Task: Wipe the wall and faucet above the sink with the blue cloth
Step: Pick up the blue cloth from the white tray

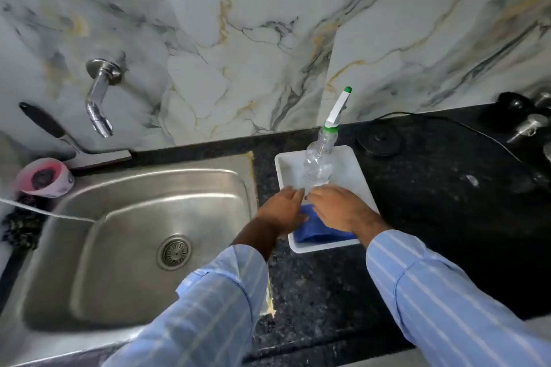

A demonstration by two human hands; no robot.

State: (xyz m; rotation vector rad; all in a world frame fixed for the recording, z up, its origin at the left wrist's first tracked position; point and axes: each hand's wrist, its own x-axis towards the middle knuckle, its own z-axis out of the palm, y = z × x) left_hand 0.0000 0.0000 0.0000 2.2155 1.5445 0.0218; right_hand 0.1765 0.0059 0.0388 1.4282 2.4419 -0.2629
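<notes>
My blue cloth (316, 228) lies lengthwise in the white tray (354, 170) beside an upright spray bottle (320, 158); my left hand (281, 211) and right hand (340, 208) rest open on it.

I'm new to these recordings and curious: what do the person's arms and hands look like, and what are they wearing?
Both arms wear long light-blue shirt sleeves with thin white stripes, ending in cuffs at the wrists. The left hand and right hand are bare: no gloves, and no rings, watch or markings that can be made out.
</notes>
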